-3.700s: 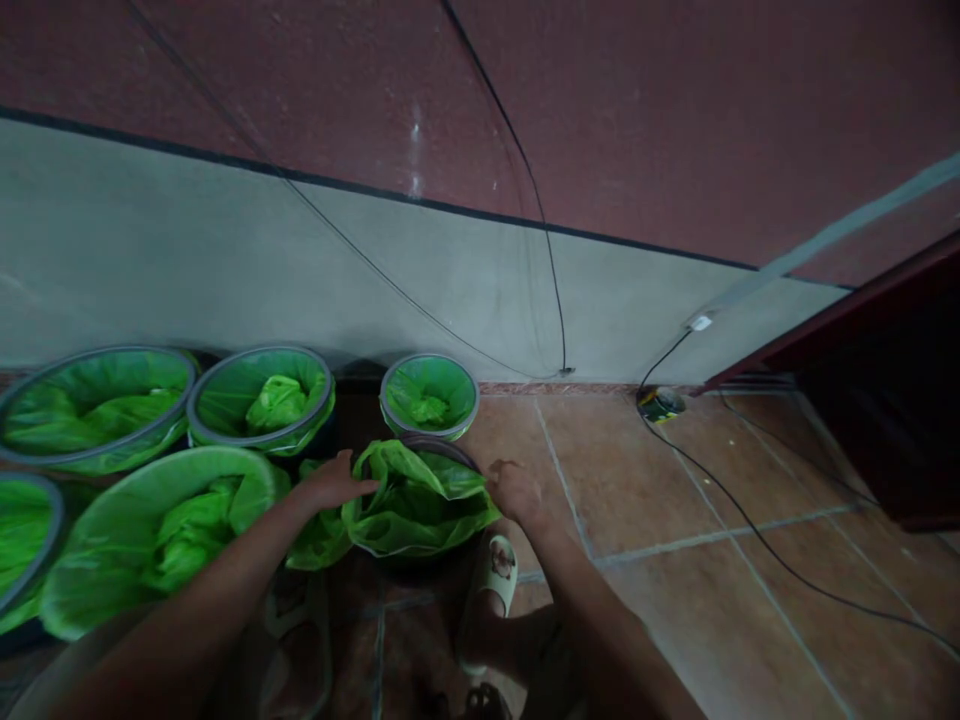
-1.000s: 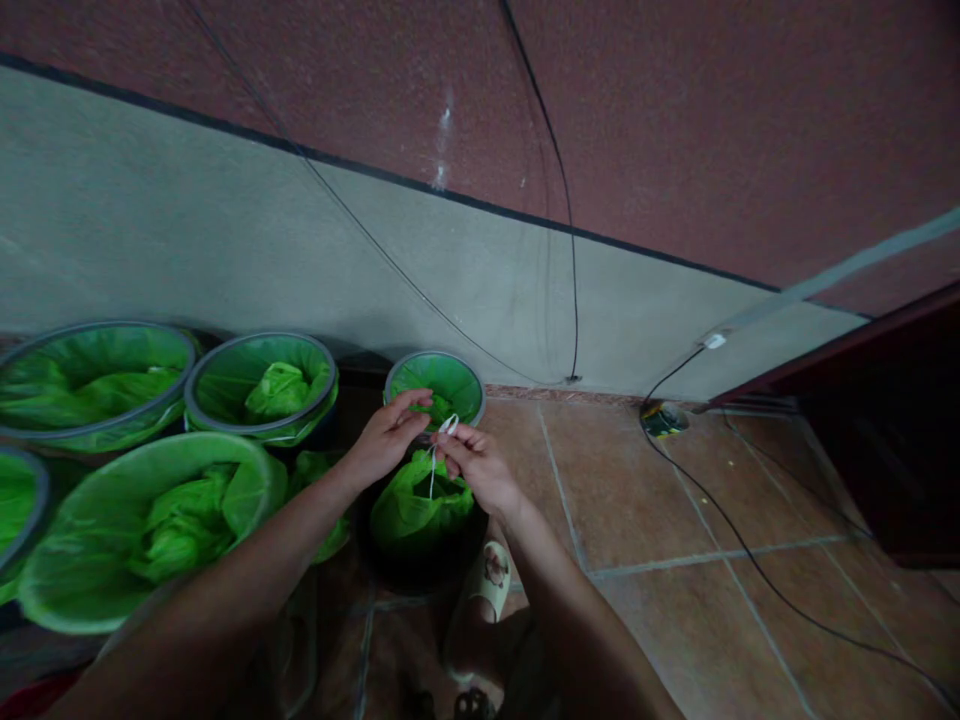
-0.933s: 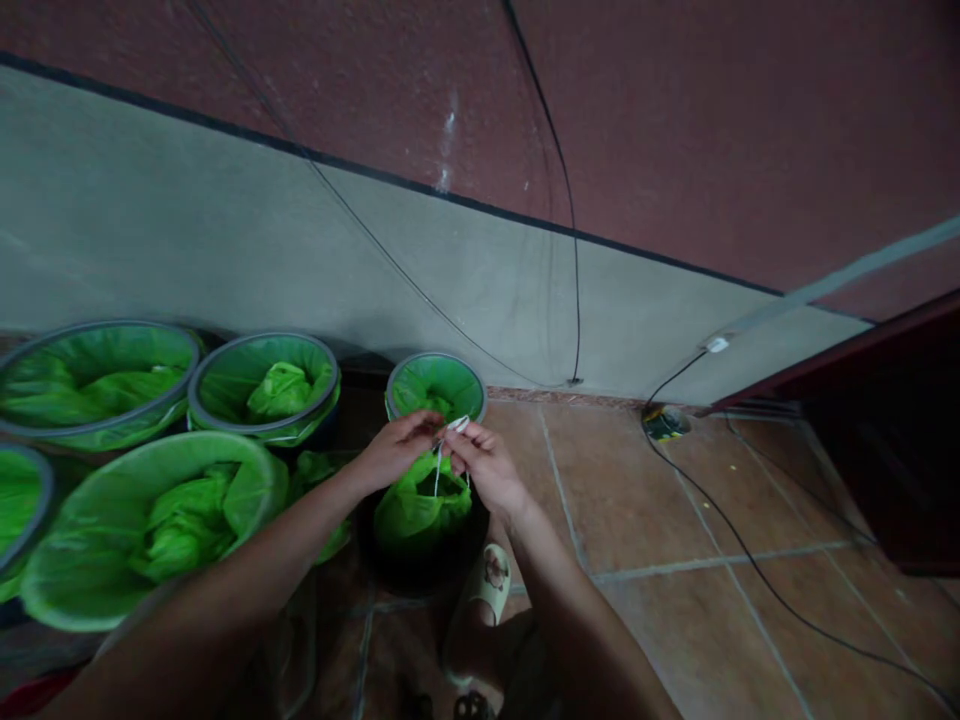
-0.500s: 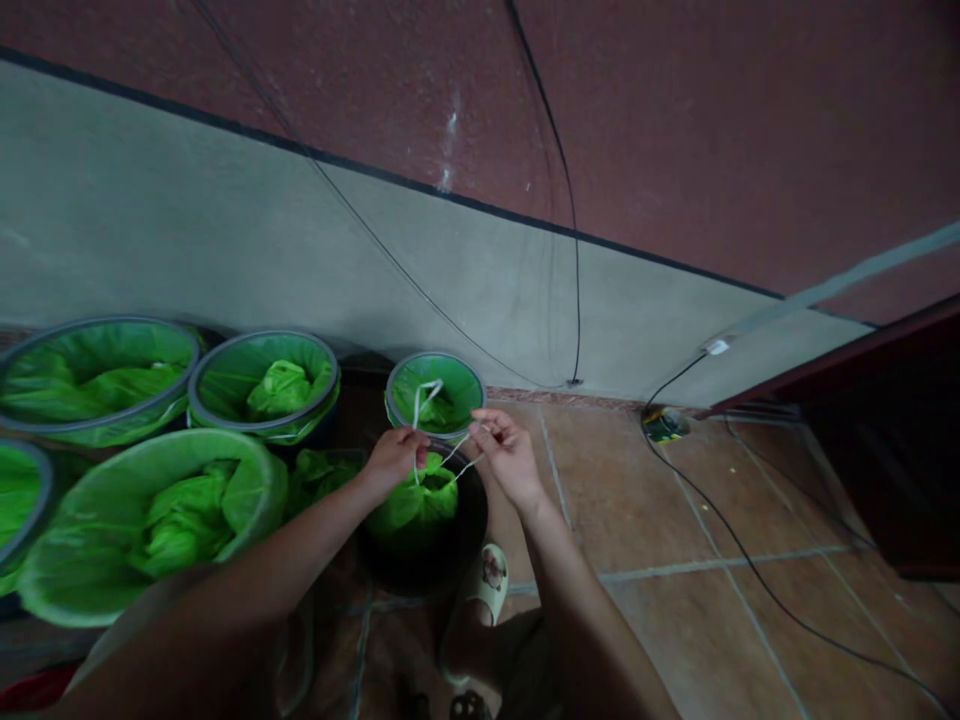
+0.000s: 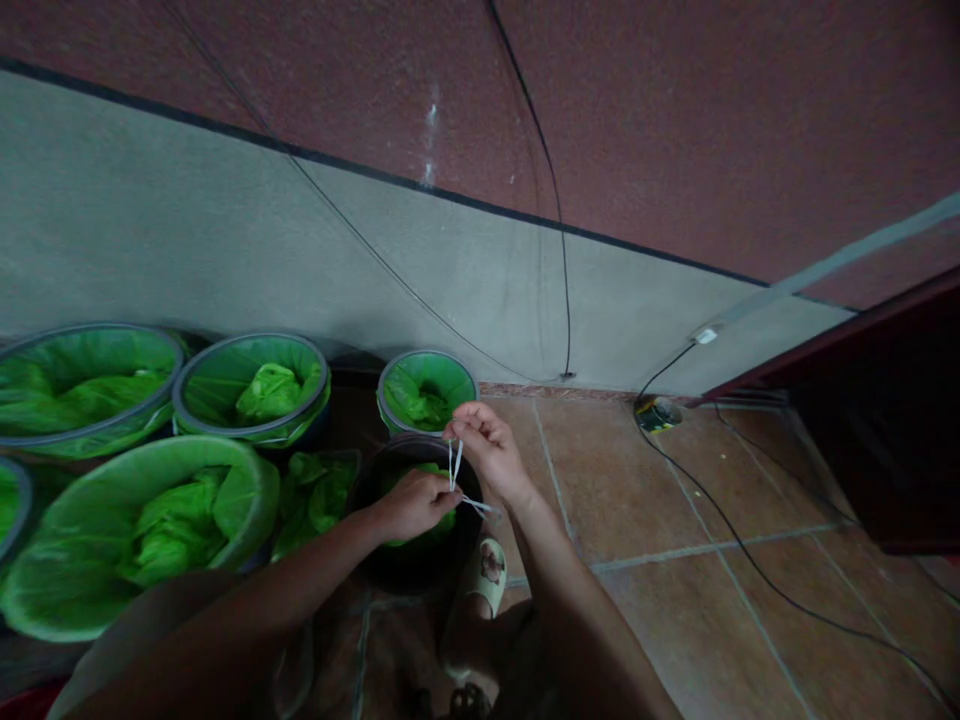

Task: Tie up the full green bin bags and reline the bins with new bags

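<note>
Just above the dark bin [image 5: 409, 572], the right hand [image 5: 491, 455] and left hand [image 5: 415, 505] have fingers pinching the white drawstring [image 5: 454, 462] of the green bag [image 5: 405, 476] inside the bin, which looks light, limp and slippery, so it is best gripped by the string.

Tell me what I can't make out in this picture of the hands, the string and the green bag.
Head view only:
- Bag in the dark bin: mostly covered by the left hand, neck hidden.
- String running from the right hand to the left hand: too thin to show any knot.
- Far-left bin: cut off by the picture's edge.
- Yellow and black thing by the wall: too small to identify.
</note>
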`<action>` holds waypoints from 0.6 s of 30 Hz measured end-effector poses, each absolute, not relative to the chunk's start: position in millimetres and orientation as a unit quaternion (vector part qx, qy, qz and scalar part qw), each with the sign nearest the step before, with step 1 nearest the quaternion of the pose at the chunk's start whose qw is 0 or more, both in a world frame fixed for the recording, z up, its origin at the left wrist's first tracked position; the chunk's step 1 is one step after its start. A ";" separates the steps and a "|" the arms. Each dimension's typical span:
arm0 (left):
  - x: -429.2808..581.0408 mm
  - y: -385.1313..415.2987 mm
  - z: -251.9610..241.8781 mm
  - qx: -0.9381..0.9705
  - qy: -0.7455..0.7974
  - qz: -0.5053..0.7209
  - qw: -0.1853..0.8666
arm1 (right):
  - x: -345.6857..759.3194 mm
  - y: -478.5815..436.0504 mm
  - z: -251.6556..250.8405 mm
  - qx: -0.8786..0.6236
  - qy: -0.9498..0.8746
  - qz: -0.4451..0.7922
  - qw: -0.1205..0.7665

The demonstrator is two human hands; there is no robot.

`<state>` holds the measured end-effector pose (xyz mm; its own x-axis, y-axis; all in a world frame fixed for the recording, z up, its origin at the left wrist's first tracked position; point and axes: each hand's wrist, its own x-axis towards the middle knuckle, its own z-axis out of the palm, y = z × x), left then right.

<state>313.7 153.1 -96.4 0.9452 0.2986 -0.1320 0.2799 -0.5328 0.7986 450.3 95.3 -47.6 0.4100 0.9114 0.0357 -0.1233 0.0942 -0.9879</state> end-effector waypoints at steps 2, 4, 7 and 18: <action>315.4 160.5 -100.9 0.847 0.209 0.008 0.488 | 455.1 94.1 -59.5 -0.604 -0.335 0.374 0.619; 316.3 171.3 -103.9 0.810 0.254 0.001 0.528 | 457.7 90.1 -70.7 -0.682 -0.345 0.355 0.538; 315.2 186.2 -102.7 0.777 0.300 0.011 0.553 | 456.0 82.2 -82.2 -0.733 -0.441 0.369 0.363; 309.4 204.9 -98.0 0.790 0.322 0.066 0.518 | 439.8 72.2 -63.3 -0.725 -0.523 0.433 0.116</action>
